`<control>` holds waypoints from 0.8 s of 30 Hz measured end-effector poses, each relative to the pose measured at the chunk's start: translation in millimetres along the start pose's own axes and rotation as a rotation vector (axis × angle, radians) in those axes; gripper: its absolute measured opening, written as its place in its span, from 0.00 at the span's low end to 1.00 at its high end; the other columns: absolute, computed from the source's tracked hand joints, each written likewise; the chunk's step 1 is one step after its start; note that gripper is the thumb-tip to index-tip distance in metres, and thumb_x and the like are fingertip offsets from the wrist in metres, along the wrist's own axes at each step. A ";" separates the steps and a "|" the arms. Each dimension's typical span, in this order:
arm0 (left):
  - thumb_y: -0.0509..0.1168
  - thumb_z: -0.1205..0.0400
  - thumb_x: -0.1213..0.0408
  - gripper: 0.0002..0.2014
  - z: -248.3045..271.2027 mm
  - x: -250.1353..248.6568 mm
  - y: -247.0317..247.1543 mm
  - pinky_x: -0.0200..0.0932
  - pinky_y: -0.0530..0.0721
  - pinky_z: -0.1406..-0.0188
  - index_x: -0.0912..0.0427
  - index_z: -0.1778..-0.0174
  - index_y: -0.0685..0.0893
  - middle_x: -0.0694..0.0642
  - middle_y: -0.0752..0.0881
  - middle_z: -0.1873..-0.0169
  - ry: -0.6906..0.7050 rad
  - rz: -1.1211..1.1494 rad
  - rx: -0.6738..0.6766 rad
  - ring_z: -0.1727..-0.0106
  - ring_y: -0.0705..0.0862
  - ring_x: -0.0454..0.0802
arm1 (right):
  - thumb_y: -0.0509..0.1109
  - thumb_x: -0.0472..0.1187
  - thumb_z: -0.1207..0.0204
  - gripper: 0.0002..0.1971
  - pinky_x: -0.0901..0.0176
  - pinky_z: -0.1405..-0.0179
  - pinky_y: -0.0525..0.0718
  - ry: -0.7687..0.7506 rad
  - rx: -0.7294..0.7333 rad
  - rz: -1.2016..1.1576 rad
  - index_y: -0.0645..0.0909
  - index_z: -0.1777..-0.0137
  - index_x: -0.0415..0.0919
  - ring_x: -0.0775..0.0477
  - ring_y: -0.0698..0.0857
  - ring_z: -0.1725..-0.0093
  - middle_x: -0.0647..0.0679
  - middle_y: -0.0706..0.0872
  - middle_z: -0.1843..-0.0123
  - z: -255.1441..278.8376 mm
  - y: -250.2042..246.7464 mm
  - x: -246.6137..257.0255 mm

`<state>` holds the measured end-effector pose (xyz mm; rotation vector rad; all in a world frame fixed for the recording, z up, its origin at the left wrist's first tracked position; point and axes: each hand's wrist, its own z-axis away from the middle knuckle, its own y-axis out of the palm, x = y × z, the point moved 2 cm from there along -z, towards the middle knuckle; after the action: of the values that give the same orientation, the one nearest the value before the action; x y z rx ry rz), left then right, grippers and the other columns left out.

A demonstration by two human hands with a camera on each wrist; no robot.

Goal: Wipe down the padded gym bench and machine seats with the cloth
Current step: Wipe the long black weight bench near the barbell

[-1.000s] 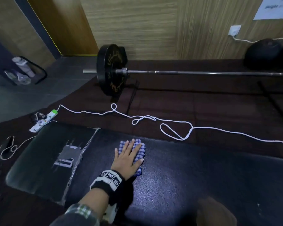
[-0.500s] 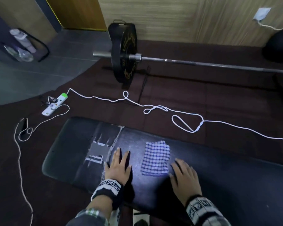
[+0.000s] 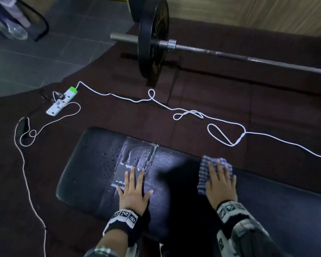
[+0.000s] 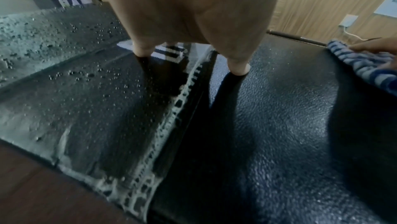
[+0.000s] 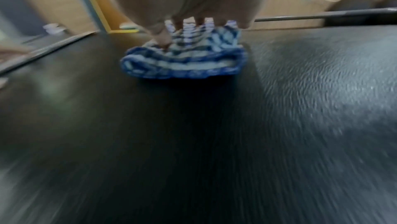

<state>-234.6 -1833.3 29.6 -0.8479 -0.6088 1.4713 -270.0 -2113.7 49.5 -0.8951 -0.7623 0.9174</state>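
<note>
The padded bench [image 3: 174, 197] is taken as the landmark: a long black pad lying low over the dark rubber floor mat [image 3: 211, 101]. The left hand [image 3: 132, 191] is laid flat on the bench near its left end, fingers straight and spread, nothing held; its fingertips are seen beside the stitched seam [image 3: 152, 156] and a worn patch of white markings [image 3: 125, 173]. Water droplets [image 4: 103, 74] are scattered on the bench surface left of that seam. The right hand [image 3: 220, 184] is pressed palm-down on the blue-and-white checked cloth [image 3: 204, 175], which lies on the bench to the right of the seam, near the far edge; the fingers look extended over the fabric rather than curled round it, though the right wrist view is blurred and this cannot be fully confirmed. A folded edge of the cloth is bunched toward the near side. Beyond the bench, a white cable [image 3: 193, 114] is looped across the floor mat and runs to a power strip [image 3: 61, 102] off the bench's far left corner. Further beyond the bench, a barbell [image 3: 230, 54] with a black weight plate [image 3: 152, 39] is seen resting on the mat.
</note>
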 end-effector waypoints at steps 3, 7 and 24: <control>0.34 0.18 0.33 0.38 -3.0 3.6 9.7 0.77 0.73 0.43 0.54 0.16 0.54 0.59 0.61 0.19 -0.001 -0.034 -0.061 0.16 0.47 0.55 | 0.46 0.51 0.19 0.27 0.36 0.23 0.54 0.060 0.088 0.043 0.58 0.19 0.49 0.39 0.55 0.19 0.46 0.59 0.18 -30.9 -4.4 -17.4; 0.40 0.19 0.34 0.39 -6.3 4.1 11.9 0.77 0.72 0.41 0.53 0.16 0.51 0.56 0.58 0.18 -0.013 -0.034 -0.105 0.15 0.39 0.53 | 0.27 0.60 0.33 0.42 0.32 0.28 0.60 -0.037 0.209 0.226 0.66 0.23 0.54 0.35 0.67 0.27 0.47 0.68 0.23 -58.0 1.0 -22.9; 0.49 0.25 0.37 0.43 -5.4 3.3 21.2 0.75 0.67 0.34 0.54 0.16 0.53 0.57 0.58 0.18 -0.047 0.018 -0.068 0.18 0.54 0.57 | 0.52 0.50 0.16 0.19 0.50 0.33 0.72 -0.137 0.466 -0.202 0.70 0.26 0.55 0.35 0.77 0.32 0.39 0.77 0.30 -112.2 -2.5 84.8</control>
<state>-242.9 -1832.6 9.1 -0.8756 -0.6913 1.4967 -139.0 -2073.2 18.1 -0.3427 -0.7003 0.9301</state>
